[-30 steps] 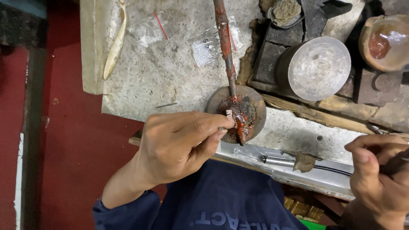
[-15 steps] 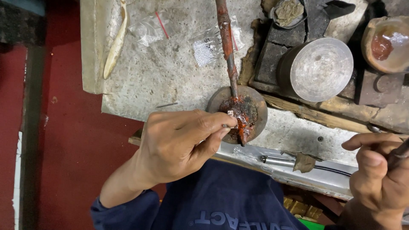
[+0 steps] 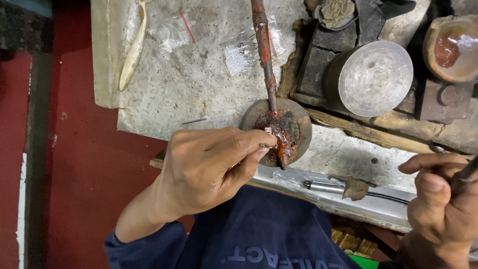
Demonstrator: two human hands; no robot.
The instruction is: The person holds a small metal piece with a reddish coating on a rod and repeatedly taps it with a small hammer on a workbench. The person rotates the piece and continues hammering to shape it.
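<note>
Stone bench (image 3: 199, 89) bears a metal cylinder (image 3: 371, 77); left hand (image 3: 209, 169) pinches something tiny at the red-waxed disc (image 3: 279, 132); right hand (image 3: 443, 204) grips a dark tool (image 3: 465, 174).

Light falls evenly from above onto my bench (image 3: 199, 84), bright enough to read its grain. The steel cylinder (image 3: 371, 77) throws a pale glare, and the bowl (image 3: 453, 47) glints too. My left hand (image 3: 209, 172) is sharp and casts a soft shadow beneath. My right hand (image 3: 443, 209) looks slightly blurred, perhaps from motion. Edges bend a little.
</note>
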